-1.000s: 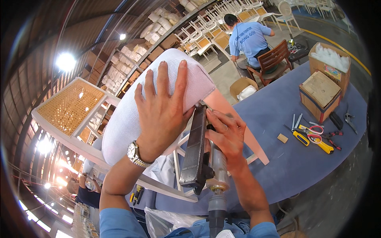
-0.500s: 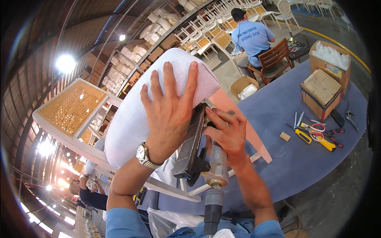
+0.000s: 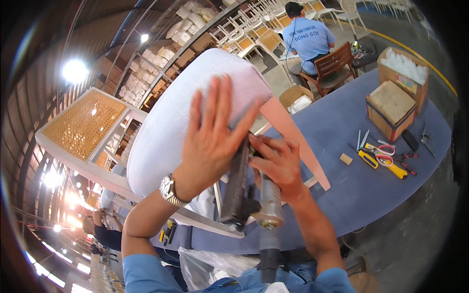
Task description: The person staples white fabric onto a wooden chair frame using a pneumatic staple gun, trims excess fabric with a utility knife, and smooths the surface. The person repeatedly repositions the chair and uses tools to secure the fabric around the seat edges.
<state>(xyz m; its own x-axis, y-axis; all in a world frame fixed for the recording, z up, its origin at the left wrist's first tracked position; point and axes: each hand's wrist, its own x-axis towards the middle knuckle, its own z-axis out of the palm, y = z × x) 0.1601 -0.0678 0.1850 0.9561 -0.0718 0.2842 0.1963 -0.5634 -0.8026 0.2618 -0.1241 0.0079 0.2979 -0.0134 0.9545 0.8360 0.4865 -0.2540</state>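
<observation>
A white chair [image 3: 115,178] with a cane back panel [image 3: 83,124] is tipped on its side. Its pale fabric-covered seat [image 3: 171,105] faces up and away from me. My left hand [image 3: 207,139], wearing a metal watch, is open with fingers spread over the seat fabric; its fingertips are slightly blurred. In my right hand [image 3: 281,163] is a pneumatic staple gun [image 3: 237,188], fingers wrapped around its handle. The gun's nose end is by the seat's lower edge, partly behind my hands, so I cannot tell whether it touches. A pinkish chair leg [image 3: 298,141] slants down to the right.
On the blue-covered table [image 3: 322,215] lie red-handled scissors [image 3: 385,149], a yellow-handled tool [image 3: 367,159], pliers [image 3: 426,141] and a small tan block [image 3: 346,158]. Cardboard boxes [image 3: 391,105] stand at the far right. Another person [image 3: 310,41] sits beyond the table; one more [image 3: 105,229] works at left.
My left hand has slid down the seat fabric, its index finger spreading outward. The staple gun stays in my right hand near the seat edge. The whole view has shifted slightly.
</observation>
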